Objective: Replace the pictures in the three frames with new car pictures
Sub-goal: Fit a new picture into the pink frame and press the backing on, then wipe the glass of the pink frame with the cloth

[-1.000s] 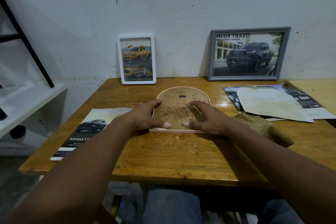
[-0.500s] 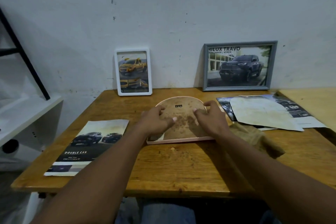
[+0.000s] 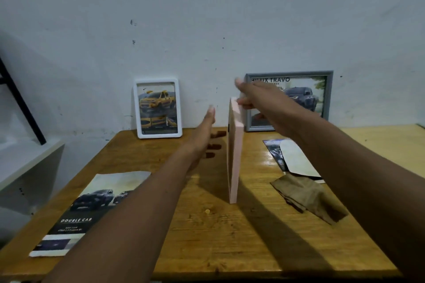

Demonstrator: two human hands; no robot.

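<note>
A right hand (image 3: 255, 96) pinches the pink frame (image 3: 235, 145) on edge mid-table (image 3: 230, 248), apparently to flip it; the left hand (image 3: 204, 135) waits alongside, fingers spread.

upright frame (image 3: 235, 156) between brochure (image 3: 92, 202) left, cloth (image 3: 308, 197) right

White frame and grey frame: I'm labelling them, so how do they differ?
The white frame is portrait with rounded corners; the grey frame is landscape with square ones. The white frame shows a yellow truck, the grey frame a dark one. Both lean against the wall.

Pink frame (image 3: 235, 149), honey-brown table (image 3: 207, 248)
</note>
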